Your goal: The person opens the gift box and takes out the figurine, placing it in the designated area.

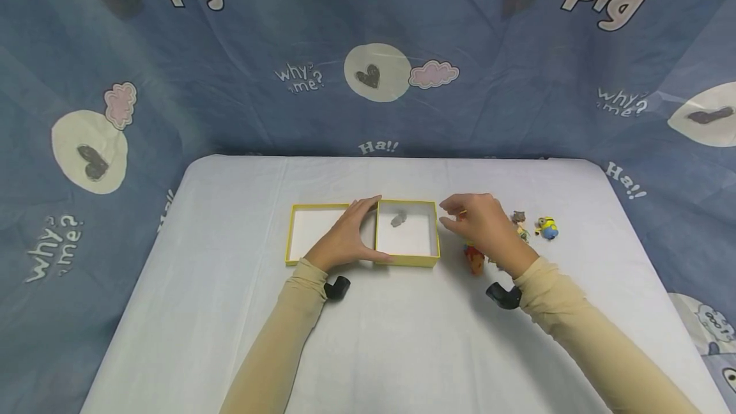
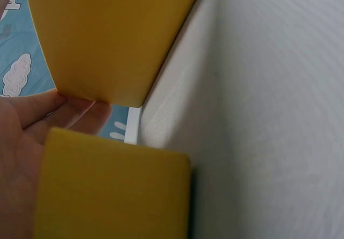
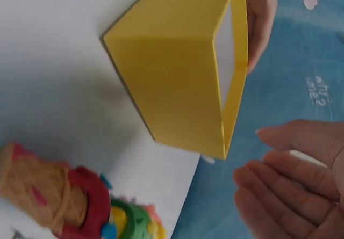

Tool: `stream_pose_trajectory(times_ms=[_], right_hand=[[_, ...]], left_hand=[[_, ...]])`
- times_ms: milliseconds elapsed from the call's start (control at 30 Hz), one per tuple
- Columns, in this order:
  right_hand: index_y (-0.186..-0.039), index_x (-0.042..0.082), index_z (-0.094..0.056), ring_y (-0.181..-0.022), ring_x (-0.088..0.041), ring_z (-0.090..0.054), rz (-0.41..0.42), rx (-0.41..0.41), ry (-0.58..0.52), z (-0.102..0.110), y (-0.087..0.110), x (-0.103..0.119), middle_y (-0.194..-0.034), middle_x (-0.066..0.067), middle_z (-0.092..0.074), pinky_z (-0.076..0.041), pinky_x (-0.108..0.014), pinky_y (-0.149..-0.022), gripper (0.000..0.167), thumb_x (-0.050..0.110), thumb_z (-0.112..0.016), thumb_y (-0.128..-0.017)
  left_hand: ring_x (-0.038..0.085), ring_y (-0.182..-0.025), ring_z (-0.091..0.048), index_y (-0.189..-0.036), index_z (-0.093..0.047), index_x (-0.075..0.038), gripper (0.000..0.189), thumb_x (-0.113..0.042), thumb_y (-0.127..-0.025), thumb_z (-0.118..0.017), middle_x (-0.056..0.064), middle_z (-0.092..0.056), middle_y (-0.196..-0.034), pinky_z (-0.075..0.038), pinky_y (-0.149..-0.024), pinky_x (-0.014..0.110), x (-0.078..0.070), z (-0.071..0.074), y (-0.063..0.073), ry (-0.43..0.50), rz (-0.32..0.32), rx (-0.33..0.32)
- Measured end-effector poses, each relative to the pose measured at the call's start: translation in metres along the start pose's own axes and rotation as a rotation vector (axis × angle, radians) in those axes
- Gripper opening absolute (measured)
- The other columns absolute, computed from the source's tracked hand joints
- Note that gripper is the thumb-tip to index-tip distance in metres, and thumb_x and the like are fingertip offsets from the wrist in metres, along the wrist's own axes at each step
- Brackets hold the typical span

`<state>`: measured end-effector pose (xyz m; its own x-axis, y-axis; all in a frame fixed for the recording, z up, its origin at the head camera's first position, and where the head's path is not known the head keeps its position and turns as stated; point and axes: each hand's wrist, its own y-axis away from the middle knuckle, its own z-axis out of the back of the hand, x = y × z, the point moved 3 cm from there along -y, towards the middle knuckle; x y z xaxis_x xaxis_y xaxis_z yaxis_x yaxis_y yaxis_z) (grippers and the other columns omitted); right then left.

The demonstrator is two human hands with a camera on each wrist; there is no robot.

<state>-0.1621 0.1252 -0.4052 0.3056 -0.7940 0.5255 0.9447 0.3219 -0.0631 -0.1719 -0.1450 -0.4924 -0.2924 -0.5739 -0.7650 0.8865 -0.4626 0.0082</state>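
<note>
A square yellow-edged box with a white inside stands in the middle of the table, holding a small grey object. My left hand grips its left side, the thumb along the front wall and the fingertips at the back corner. In the left wrist view those fingertips touch the box's yellow wall. Just right of the box hovers my right hand, fingers loosely bent and apart from the thumb, holding nothing. Below it lies an orange-brown figure with a waffle pattern and red band, partly covered in the head view.
A second shallow yellow-edged box part lies left of the box, partly behind my left hand. To the right stand a yellow-and-blue minion figure and a brown-headed figure. A green-and-yellow toy shows beside the waffle-patterned figure.
</note>
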Motion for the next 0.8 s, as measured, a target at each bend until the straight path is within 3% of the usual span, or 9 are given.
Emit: stream_pose_trajectory(times_ms=[233,400,800], right_hand=[[-0.114,0.003,-0.078,-0.099,-0.029,-0.077,0.121,0.042,-0.006,-0.015,-0.006,0.013,-0.114,-0.012,-0.078,-0.064,-0.045,-0.086,0.025,0.01,-0.079,-0.09],[-0.116,0.002,-0.077,-0.099,-0.028,-0.076,0.154,0.09,0.01,-0.025,-0.012,0.019,-0.111,-0.014,-0.079,-0.064,-0.045,-0.087,0.027,0.01,-0.078,-0.091],[-0.115,0.006,-0.078,-0.103,-0.025,-0.075,0.192,0.203,0.115,-0.047,-0.031,0.031,-0.109,-0.011,-0.079,-0.062,-0.042,-0.09,0.026,0.006,-0.08,-0.089]], left_hand=[[0.026,-0.157,-0.029,-0.164,-0.027,-0.022,0.131,-0.059,-0.06,-0.096,-0.002,-0.039,-0.162,-0.032,-0.127,0.054,0.002,-0.001,-0.001,0.002,0.0,-0.005],[0.022,-0.153,-0.035,-0.164,-0.028,-0.022,0.131,-0.061,-0.059,-0.096,-0.003,-0.04,-0.162,-0.035,-0.125,0.052,0.002,0.0,-0.002,0.006,-0.007,-0.008],[0.02,-0.154,-0.033,-0.164,-0.028,-0.022,0.13,-0.061,-0.06,-0.095,-0.004,-0.039,-0.162,-0.034,-0.126,0.052,0.001,0.0,0.0,0.016,0.003,0.003]])
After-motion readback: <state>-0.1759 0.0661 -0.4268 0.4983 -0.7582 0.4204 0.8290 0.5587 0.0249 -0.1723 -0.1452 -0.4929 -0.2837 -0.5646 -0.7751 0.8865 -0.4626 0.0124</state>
